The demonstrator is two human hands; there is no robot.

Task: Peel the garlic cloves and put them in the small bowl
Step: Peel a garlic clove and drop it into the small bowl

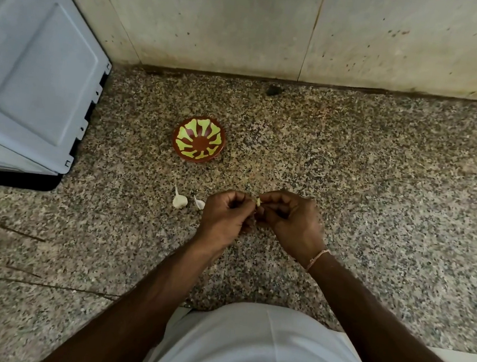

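A small red bowl [199, 139] with a yellow-green pattern sits on the speckled stone counter [348, 167], and nothing shows inside it. Below it lie two unpeeled garlic cloves, one larger [179, 200] and one smaller [199, 203]. My left hand [226, 215] and my right hand [290, 220] meet just right of those cloves, fingers curled. Between their fingertips they pinch a pale garlic clove [258, 202], mostly hidden by the fingers.
A grey-blue appliance [36, 70] stands at the left, against the stained wall [245, 25]. A dark speck [273, 90] lies at the wall's foot. The counter's front edge runs close to my white-clothed body [260, 344].
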